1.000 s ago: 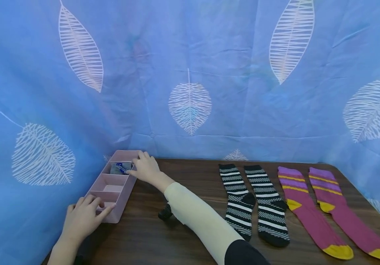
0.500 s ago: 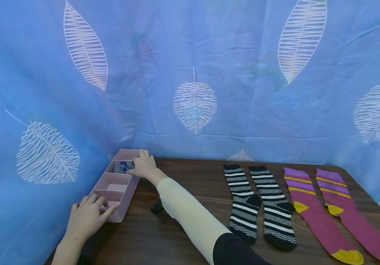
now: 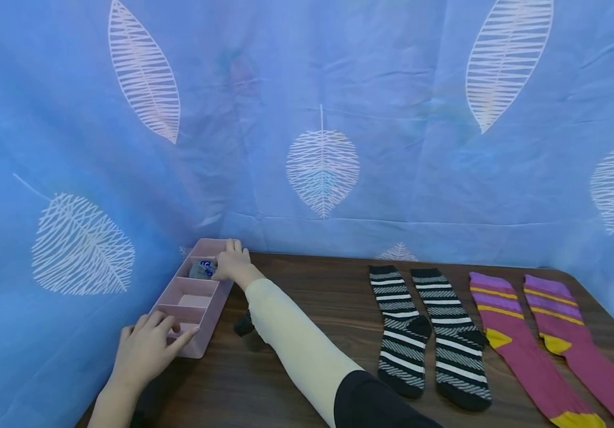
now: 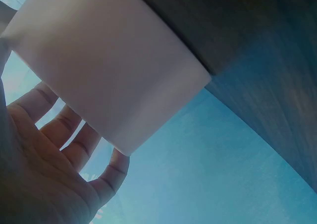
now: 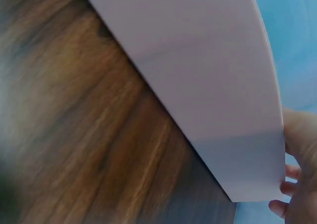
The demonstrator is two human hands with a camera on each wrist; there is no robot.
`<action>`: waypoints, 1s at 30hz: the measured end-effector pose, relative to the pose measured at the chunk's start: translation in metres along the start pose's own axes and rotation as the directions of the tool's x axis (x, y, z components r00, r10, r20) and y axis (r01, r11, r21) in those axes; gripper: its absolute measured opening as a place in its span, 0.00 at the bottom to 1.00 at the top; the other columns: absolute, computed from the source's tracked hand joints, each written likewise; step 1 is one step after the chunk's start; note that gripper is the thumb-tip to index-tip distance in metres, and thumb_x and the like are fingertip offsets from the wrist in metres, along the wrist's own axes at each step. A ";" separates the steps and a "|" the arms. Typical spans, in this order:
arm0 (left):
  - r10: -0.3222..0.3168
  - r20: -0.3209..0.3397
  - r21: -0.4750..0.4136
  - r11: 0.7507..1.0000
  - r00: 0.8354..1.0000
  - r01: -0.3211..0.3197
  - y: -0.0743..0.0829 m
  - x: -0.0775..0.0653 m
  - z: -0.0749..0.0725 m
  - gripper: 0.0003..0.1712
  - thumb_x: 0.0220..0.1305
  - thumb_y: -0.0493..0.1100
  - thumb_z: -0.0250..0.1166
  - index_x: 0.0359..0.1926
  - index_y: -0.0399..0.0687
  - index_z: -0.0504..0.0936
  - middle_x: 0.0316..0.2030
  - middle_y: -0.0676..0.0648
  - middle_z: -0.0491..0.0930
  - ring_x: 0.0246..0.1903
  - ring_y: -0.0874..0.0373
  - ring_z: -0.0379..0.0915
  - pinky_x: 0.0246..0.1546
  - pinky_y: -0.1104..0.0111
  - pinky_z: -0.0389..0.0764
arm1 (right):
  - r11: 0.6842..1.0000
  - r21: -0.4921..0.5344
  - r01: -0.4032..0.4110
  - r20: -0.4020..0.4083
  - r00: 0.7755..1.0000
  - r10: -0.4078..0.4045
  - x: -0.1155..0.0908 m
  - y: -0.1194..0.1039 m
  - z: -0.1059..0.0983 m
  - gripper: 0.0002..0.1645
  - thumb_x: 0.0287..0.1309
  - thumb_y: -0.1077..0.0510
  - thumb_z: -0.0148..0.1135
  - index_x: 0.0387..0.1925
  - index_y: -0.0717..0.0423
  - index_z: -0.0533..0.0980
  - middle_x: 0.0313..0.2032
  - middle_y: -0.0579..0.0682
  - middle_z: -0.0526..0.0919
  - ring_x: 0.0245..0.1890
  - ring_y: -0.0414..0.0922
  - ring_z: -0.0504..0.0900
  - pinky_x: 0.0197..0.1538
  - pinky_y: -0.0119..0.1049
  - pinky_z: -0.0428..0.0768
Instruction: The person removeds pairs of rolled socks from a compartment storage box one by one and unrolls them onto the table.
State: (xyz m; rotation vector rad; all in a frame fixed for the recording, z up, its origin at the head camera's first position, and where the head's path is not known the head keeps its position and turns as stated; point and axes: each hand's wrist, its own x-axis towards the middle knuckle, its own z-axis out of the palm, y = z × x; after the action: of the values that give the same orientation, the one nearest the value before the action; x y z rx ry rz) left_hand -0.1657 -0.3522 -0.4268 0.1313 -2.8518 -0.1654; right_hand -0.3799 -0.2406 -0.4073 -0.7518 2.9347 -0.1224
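Observation:
A pale pink divided organizer box (image 3: 211, 324) stands at the left of the table. My left hand (image 3: 146, 351) holds its near end, fingers bent over the rim and thumb along the right side. The left wrist view shows that hand's fingers (image 4: 74, 149) hooked at the box's edge. A folded grey sock (image 3: 200, 269) with blue marks lies in the second compartment from the back. My right hand (image 3: 233, 261) reaches over the box's right rim beside the sock, its thumb mostly hidden; I cannot tell whether it pinches the sock.
Two black-and-white striped socks (image 3: 402, 333) lie flat, side by side, right of centre. A maroon pair (image 3: 531, 356) with purple cuffs and yellow heels and toes lies farther right. A blue leaf-print curtain (image 3: 264, 148) hangs behind the brown wooden table (image 3: 307, 297).
The grey sock has turned and looks rounder in its compartment, with the right thumb now less visible. The left hand stays on the box. The head view has shifted slightly left.

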 end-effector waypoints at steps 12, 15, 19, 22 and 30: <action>-0.008 -0.006 0.003 1.000 1.000 0.008 0.003 0.000 0.000 0.32 0.59 0.75 0.56 0.31 0.52 0.82 0.33 0.48 0.75 0.39 0.46 0.70 0.45 0.39 0.67 | 0.994 0.093 -0.048 -0.045 0.998 0.053 -0.003 -0.004 0.005 0.19 0.62 0.39 0.60 0.55 0.25 0.77 0.73 0.47 0.51 0.70 0.48 0.48 0.59 0.39 0.58; -0.016 0.001 0.011 1.000 1.000 0.016 0.001 0.000 0.001 0.33 0.59 0.75 0.56 0.31 0.52 0.82 0.33 0.48 0.75 0.39 0.46 0.70 0.45 0.38 0.66 | 0.993 0.111 -0.036 -0.082 0.996 0.045 -0.004 -0.006 0.008 0.22 0.62 0.40 0.60 0.58 0.23 0.75 0.74 0.48 0.50 0.71 0.48 0.48 0.58 0.39 0.58; -0.025 0.011 0.006 1.000 1.000 0.025 0.001 0.001 0.001 0.33 0.59 0.75 0.56 0.31 0.52 0.83 0.33 0.48 0.75 0.39 0.46 0.70 0.47 0.36 0.65 | 0.999 0.049 0.004 -0.174 0.985 0.005 -0.006 -0.005 0.010 0.22 0.60 0.38 0.61 0.58 0.24 0.76 0.68 0.46 0.59 0.64 0.45 0.54 0.53 0.37 0.59; -0.028 0.021 0.000 1.000 0.999 0.028 0.002 0.000 0.000 0.34 0.58 0.76 0.54 0.31 0.52 0.83 0.33 0.48 0.75 0.40 0.45 0.70 0.48 0.35 0.64 | 1.000 -0.001 0.029 -0.230 0.973 -0.029 -0.008 -0.004 0.010 0.23 0.59 0.37 0.61 0.57 0.24 0.76 0.61 0.44 0.63 0.58 0.44 0.57 0.52 0.36 0.59; -0.034 0.060 -0.007 0.999 0.998 0.034 0.002 0.001 -0.004 0.36 0.60 0.77 0.51 0.32 0.52 0.83 0.33 0.48 0.74 0.40 0.46 0.69 0.48 0.34 0.62 | 0.995 -0.036 0.096 -0.323 0.941 -0.103 -0.010 0.000 0.009 0.22 0.60 0.38 0.61 0.57 0.26 0.77 0.46 0.42 0.61 0.48 0.43 0.56 0.45 0.36 0.54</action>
State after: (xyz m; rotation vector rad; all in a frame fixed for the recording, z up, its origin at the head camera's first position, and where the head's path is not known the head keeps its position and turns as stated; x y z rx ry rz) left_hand -0.1653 -0.3504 -0.4229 0.1765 -2.9094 -0.1909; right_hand -0.3702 -0.2365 -0.4151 -0.9688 3.2087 -0.2490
